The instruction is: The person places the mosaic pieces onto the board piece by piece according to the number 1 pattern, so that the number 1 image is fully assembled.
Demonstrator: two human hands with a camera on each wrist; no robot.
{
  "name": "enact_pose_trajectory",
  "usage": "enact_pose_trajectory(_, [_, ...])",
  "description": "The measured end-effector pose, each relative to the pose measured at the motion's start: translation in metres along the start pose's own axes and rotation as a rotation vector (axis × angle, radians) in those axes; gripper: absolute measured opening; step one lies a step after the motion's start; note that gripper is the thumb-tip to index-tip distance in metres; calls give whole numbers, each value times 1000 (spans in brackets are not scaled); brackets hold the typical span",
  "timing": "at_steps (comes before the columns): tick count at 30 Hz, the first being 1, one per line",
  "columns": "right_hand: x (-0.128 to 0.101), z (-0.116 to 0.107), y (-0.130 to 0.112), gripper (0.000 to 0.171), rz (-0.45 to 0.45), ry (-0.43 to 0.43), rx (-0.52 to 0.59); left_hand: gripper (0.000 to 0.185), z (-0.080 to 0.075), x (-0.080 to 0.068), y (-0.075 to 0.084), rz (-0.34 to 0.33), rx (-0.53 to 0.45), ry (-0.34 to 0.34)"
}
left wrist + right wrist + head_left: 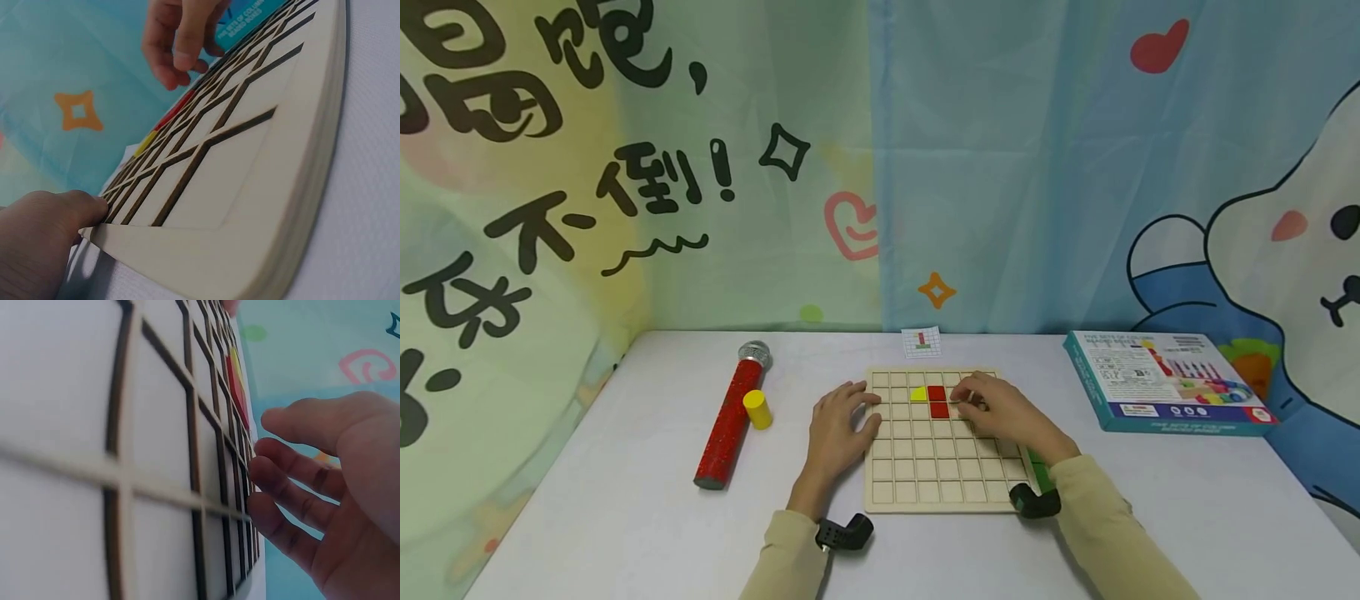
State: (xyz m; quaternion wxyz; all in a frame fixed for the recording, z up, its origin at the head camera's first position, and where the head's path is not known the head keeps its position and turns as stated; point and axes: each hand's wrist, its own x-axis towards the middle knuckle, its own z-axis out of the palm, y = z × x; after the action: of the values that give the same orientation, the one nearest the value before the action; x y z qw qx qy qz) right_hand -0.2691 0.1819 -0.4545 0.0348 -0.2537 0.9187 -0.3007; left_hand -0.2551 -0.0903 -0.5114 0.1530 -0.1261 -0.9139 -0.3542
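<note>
Presently, the left hand (841, 429) with relaxed fingers touches the left edge of the wooden board (922, 471) on the table (625, 500); the right hand (1002, 409) — loosely bent, grasping nothing — is beside two red squares (939, 410) in the grid.

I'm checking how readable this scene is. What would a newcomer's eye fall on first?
Probably the pale wooden grid board, with two flat red squares and one flat yellow square near its far side. The left hand touches its left edge; the right hand is beside the red squares. Next, perhaps, the glittery red microphone lying left of the board.
</note>
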Motion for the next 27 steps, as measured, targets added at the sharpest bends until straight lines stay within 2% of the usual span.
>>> enact_pose_trajectory(11, [-23,-21,22,15,50,3,14,22,-2,0,3,-12,-7,-11])
enact_pose_trajectory(16, [-34,-30,31,15,101,-7,8,22,-2,0,3,-11,-3,-9])
enact_pose_trajectory(27, [-55,-31,43,16,157,-40,25,22,0,0,1,5,0,-3])
